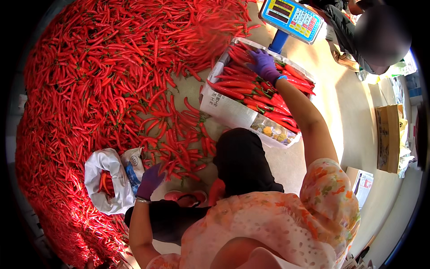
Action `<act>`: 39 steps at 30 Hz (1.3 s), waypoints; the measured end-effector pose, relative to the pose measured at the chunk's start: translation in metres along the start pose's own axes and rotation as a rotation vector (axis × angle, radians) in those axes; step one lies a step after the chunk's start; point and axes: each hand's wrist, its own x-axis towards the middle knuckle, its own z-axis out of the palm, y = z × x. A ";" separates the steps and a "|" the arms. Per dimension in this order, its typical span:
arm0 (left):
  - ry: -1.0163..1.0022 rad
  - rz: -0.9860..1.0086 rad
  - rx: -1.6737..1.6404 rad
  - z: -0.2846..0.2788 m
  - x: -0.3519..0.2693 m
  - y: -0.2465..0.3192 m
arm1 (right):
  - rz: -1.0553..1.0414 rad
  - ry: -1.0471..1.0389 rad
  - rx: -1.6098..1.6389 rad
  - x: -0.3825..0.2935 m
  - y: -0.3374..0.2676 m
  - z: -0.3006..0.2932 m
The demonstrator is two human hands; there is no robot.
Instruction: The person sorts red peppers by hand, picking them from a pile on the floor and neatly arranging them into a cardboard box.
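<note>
My right hand (263,64), in a purple glove, rests on red chili peppers (235,84) near the back of a box lined with newspaper (228,106). The chilies lie in rows and fill the box; whether the fingers grip any cannot be told. My left hand (153,178), also purple-gloved, is low at the near edge of the loose chilies (181,148), just right of a white plastic bag (100,161) with a few chilies inside. Its fingers are partly blurred, and I cannot see whether they hold anything.
A huge heap of red chilies (100,84) covers the floor to the left. Behind the box stands a digital scale display (290,20) on a blue post. Another person (342,30) sits at the upper right. A cardboard box (388,138) and papers (361,185) lie along the right.
</note>
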 end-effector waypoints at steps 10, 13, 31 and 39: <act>0.018 0.060 -0.035 -0.022 0.054 0.054 | -0.221 -0.003 -0.150 -0.031 -0.012 0.005; 0.172 0.238 -0.107 -0.025 0.099 0.089 | -0.131 0.082 -0.199 -0.029 -0.024 0.009; 0.387 0.612 0.425 0.029 0.306 0.252 | -0.224 0.002 -0.208 -0.011 -0.001 0.033; 0.562 0.626 0.242 0.024 0.298 0.254 | -0.012 0.186 0.279 0.022 0.039 -0.015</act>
